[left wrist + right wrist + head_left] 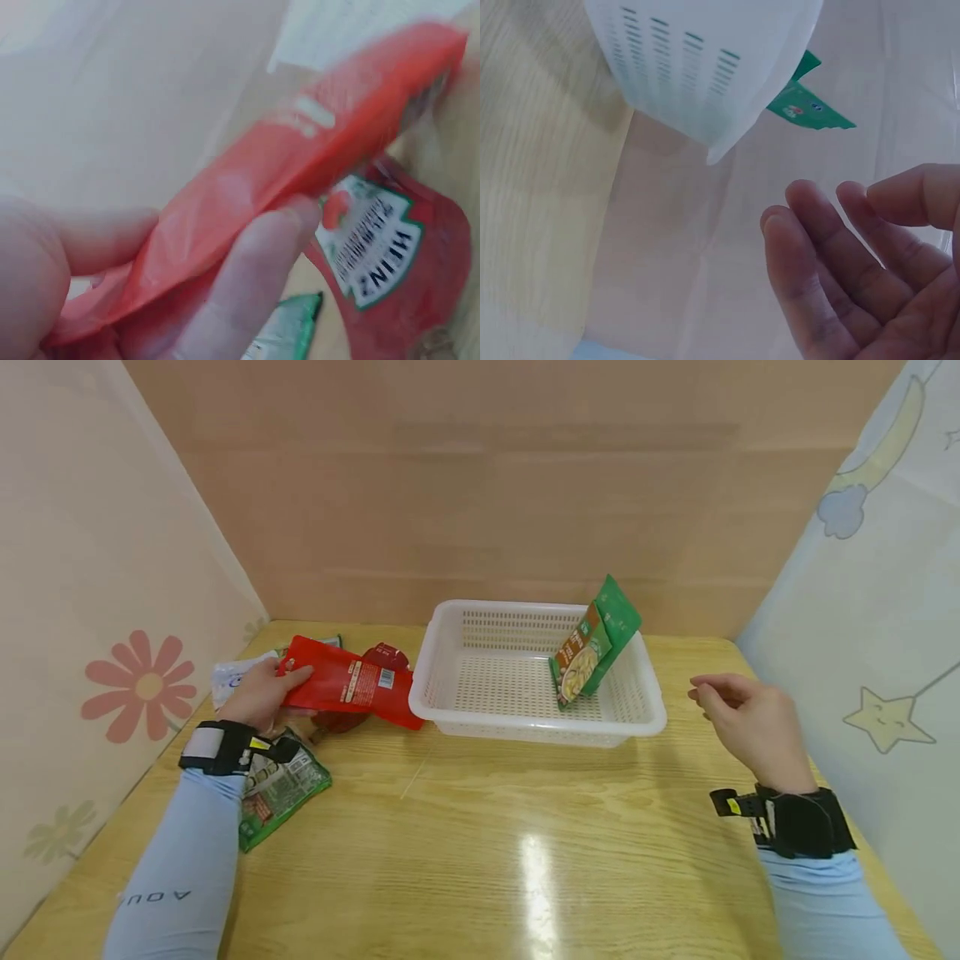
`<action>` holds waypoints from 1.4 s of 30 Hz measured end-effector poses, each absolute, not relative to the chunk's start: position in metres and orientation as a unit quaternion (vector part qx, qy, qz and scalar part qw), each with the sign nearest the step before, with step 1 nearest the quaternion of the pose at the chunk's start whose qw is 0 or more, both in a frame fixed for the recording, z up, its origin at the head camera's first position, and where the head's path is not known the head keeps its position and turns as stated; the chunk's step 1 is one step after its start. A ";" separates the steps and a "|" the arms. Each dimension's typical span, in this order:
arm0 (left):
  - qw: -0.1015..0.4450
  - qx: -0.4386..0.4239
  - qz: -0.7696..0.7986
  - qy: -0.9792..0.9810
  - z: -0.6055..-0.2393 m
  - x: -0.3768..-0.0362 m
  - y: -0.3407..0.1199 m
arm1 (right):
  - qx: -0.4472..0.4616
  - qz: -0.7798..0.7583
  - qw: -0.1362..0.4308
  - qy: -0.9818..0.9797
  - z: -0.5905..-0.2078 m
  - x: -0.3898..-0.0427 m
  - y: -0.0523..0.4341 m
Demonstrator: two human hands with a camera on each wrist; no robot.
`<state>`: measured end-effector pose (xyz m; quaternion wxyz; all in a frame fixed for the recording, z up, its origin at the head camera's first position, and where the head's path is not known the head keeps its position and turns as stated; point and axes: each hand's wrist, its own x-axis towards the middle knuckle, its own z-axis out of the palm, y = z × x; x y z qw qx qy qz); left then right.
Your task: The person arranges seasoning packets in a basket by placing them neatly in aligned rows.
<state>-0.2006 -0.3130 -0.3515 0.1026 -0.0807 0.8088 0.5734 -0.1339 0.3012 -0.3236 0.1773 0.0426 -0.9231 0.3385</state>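
Left hand: the left hand (pixel 258 693) gripped a red pouch (pixel 348 685) at the far left of the wooden surface (pixel 480 843), thumb and fingers (pixel 247 270) curled round its end, the pouch lifted and pointing right toward the basket.
Right hand: the right hand (pixel 746 718) hovered right of the white basket (pixel 457 643), fingers (pixel 817 285) loosely bent, holding nothing.
Basket: a green packet (pixel 596 643) leaned upright against its right wall.
Left pile: a ketchup pouch (pixel 390 262) lay beneath the red pouch; a green-edged packet (pixel 281 789) lay nearer, under the wrist.
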 end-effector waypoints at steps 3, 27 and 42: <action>0.067 -0.071 0.576 0.812 -0.344 -0.198 -0.308 | 0.052 0.342 0.189 -0.919 -0.320 -0.135 0.295; -0.139 -0.089 0.460 0.873 -0.261 -0.181 -0.265 | 0.113 0.425 0.292 -0.849 -0.294 -0.141 0.218; -0.168 -0.052 0.470 0.865 -0.216 -0.171 -0.228 | 0.173 0.411 0.235 -0.864 -0.309 -0.144 0.188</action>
